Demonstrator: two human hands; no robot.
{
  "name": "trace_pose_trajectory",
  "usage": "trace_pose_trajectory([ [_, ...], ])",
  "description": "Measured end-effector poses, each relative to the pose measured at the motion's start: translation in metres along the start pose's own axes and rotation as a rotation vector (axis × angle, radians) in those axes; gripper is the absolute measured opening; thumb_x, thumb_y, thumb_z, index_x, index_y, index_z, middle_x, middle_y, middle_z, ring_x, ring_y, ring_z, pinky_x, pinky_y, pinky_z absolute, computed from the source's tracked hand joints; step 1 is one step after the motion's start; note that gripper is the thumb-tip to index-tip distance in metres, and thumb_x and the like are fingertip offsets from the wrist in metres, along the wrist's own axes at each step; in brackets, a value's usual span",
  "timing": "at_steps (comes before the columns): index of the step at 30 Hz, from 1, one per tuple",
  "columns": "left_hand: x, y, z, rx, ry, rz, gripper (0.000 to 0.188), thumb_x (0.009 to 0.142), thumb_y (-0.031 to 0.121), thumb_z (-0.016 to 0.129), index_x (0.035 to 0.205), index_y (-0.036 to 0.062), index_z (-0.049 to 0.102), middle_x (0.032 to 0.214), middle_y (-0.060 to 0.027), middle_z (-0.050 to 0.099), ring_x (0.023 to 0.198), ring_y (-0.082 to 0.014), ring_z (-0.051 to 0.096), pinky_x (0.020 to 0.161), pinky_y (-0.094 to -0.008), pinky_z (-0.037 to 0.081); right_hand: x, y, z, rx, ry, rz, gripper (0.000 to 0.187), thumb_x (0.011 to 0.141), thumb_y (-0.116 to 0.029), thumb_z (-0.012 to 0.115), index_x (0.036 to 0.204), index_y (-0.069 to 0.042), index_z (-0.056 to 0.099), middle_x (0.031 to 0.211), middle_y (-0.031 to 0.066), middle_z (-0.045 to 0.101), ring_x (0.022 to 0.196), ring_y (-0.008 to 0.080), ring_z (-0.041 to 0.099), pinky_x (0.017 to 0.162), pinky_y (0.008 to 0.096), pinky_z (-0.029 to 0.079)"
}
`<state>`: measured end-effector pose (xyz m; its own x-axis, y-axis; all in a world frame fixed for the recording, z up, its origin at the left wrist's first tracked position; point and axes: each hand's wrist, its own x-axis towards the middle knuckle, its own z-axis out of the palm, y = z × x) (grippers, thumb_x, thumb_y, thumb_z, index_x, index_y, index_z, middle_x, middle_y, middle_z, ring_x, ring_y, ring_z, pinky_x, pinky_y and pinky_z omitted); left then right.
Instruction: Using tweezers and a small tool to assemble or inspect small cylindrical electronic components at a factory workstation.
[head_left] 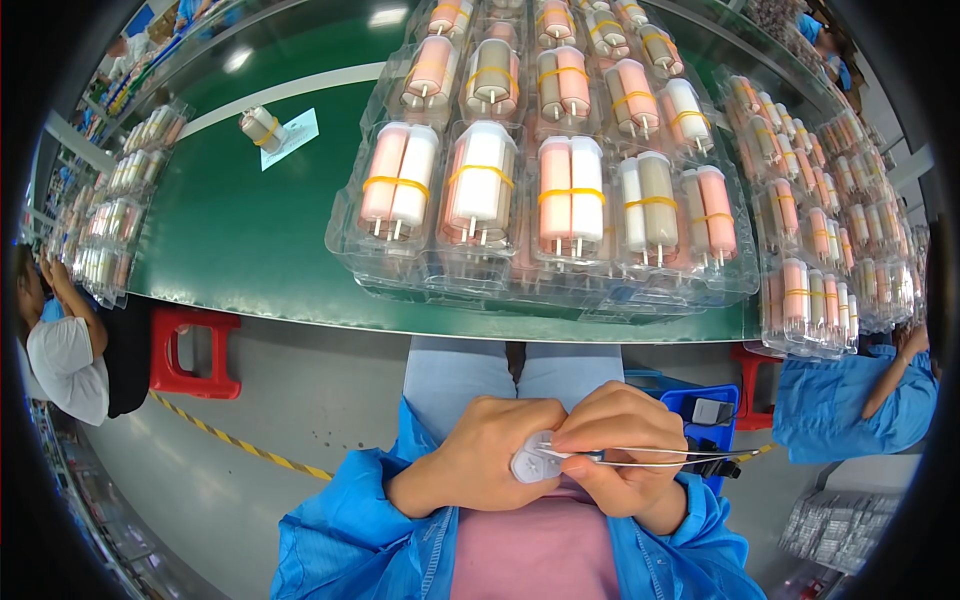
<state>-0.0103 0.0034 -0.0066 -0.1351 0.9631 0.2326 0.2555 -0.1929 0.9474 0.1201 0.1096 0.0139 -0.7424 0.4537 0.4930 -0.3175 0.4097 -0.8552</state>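
Note:
In front of my chest, my left hand [490, 445] is closed round a small whitish, translucent plastic piece [536, 460] with a rounded outline. Thumb and fingers of my right hand [625, 440] pinch together at the right edge of that piece, touching it. Two thin pale wire-like strands [680, 457] stick out to the right from the right-hand grip, ending in darker tips. What lies between the right fingertips is mostly hidden.
Clear trays [545, 275] of pink, white and grey cylinder pairs in yellow bands stand on the green table [240, 230]. One banded pair [262, 128] sits by a paper slip. Beside my right hand is a blue bin [728, 395]. Red stools [195, 352] and people flank both sides.

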Motion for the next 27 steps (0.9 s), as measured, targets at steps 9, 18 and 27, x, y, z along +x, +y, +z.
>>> trace_pose_trajectory([
  [9,0.0006,0.0024,-0.0026,0.029,-0.019,0.005,0.022,0.065,0.010,0.071,0.079,0.0057,0.054,0.069,-0.0102,0.057,0.060,-0.0321,0.058,0.050,-0.0378,0.045,-0.0026,0.0005,0.0000,0.083,0.037,0.051,0.016,0.070,-0.002,0.074,0.084,0.000,0.067,0.079,0.0126,0.066,0.063,0.0242,0.061,0.056,0.0302,0.048],
  [18,-0.0002,0.0006,-0.0011,0.023,-0.017,0.007,0.022,0.065,0.010,0.071,0.079,0.0059,0.054,0.068,-0.0101,0.057,0.061,-0.0323,0.058,0.050,-0.0379,0.045,0.0006,-0.0014,-0.0014,0.025,-0.013,0.027,0.015,0.070,-0.001,0.073,0.084,0.000,0.068,0.078,0.0117,0.065,0.063,0.0238,0.061,0.056,0.0302,0.048],
  [27,-0.0003,-0.0014,0.0005,0.038,-0.027,0.010,0.021,0.066,0.011,0.070,0.077,0.0066,0.052,0.068,-0.0099,0.057,0.060,-0.0330,0.058,0.050,-0.0388,0.045,0.0015,0.0000,-0.0025,0.009,-0.050,0.056,0.017,0.068,-0.002,0.075,0.083,-0.001,0.068,0.077,0.0108,0.064,0.061,0.0235,0.059,0.054,0.0301,0.047],
])
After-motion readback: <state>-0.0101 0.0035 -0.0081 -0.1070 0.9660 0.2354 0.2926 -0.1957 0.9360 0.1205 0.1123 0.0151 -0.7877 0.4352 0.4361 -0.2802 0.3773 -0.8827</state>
